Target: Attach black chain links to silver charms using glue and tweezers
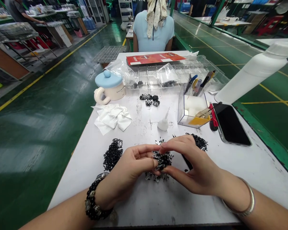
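Both hands meet at the near middle of the worktop (144, 207), seen from the head camera. The left hand (132, 167) comes in from the left with its fingers curled and pinched shut. The right hand (194, 167) comes in from the right, thumb and forefinger closed tip to tip. Both pinch into the heap of small metal pieces (162, 159), black and silver, which lies directly between and under the fingertips. Neither hand is nearer than the other, and which single piece each grips is too small to tell.

A thin dark tool (187, 163) slants out from beneath the right palm. A loose pile of black parts (112, 154) lies just left of the left hand, and another dark pile (201, 142) sits just beyond the right hand.

Farther back stand a small white squeeze bottle (163, 123), a clear box of tools (192, 110), a phone (231, 125) lying flat, a crumpled white cloth (112, 118) and a lidded mug (109, 87). A person in a pale blue top (153, 32) sits at the far end, facing away.
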`<state>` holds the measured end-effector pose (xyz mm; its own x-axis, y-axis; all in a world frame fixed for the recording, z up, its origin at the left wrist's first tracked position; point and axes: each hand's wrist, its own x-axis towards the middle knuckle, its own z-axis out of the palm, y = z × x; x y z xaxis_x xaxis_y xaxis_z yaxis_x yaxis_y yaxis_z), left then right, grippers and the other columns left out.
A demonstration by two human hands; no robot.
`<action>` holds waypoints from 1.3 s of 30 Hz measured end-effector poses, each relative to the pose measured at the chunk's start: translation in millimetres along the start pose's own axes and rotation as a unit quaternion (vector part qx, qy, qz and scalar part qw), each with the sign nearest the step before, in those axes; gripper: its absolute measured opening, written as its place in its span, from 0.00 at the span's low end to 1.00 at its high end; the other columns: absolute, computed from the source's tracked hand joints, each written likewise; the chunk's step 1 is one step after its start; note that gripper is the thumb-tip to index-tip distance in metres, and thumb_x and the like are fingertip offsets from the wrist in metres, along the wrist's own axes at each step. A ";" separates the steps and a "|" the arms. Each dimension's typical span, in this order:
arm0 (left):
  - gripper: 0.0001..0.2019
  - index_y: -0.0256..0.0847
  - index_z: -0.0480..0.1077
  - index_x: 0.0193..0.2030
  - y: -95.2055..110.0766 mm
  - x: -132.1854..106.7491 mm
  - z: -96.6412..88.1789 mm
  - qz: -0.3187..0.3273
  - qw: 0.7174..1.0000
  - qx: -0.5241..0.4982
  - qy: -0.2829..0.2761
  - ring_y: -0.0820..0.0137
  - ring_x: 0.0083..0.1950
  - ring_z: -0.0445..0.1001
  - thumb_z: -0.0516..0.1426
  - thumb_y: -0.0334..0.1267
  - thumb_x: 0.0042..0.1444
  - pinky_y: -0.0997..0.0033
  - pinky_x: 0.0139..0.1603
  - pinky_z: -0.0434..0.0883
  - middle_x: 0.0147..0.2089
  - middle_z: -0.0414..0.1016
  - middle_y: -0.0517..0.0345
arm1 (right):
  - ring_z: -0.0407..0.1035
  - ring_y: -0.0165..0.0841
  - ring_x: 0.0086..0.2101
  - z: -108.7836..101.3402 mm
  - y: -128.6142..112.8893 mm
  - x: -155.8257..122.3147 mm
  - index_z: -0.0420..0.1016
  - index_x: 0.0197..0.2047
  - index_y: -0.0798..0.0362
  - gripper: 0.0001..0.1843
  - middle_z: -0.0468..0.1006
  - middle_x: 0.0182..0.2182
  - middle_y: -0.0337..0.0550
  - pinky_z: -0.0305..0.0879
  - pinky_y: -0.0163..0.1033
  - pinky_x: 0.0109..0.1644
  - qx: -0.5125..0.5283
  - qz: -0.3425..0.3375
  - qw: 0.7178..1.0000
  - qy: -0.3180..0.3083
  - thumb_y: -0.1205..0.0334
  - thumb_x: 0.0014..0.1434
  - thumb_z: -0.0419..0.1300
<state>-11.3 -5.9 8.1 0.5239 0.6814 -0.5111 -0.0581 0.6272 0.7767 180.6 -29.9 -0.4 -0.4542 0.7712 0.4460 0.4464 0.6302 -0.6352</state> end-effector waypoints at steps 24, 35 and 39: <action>0.20 0.39 0.72 0.49 -3.5 0.0 -3.5 0.044 0.999 0.015 0.003 0.75 0.27 0.73 0.65 0.34 0.48 0.74 0.33 0.70 0.29 0.72 0.61 | 0.69 0.34 0.41 -1.3 -1.0 -0.8 0.58 0.54 0.51 0.21 0.76 0.41 0.44 0.56 0.42 0.42 -0.065 -0.024 0.997 -0.023 0.68 0.58 0.56; 0.14 0.37 0.73 0.45 -3.9 -0.2 -3.3 0.035 0.999 0.025 0.000 0.75 0.28 0.71 0.63 0.32 0.50 0.75 0.31 0.69 0.30 0.72 0.59 | 0.69 0.34 0.42 1.1 -1.0 -1.0 0.56 0.56 0.51 0.25 0.76 0.43 0.43 0.57 0.43 0.43 -0.057 -0.041 0.997 -0.010 0.72 0.57 0.57; 0.15 0.36 0.71 0.47 3.2 -2.0 -3.6 0.028 0.997 -0.056 -0.053 0.73 0.32 0.72 0.62 0.34 0.51 0.72 0.37 0.71 0.32 0.72 0.58 | 0.69 0.35 0.41 3.1 0.2 -2.9 0.58 0.57 0.47 0.26 0.75 0.41 0.43 0.62 0.45 0.45 0.033 0.019 0.999 0.031 0.68 0.57 0.59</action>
<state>-15.6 -3.9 10.3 0.6041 0.6758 -0.4223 -0.1804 0.6321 0.7536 179.6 -32.2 -3.8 -0.3886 0.7997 0.4576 0.4104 0.5949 -0.6911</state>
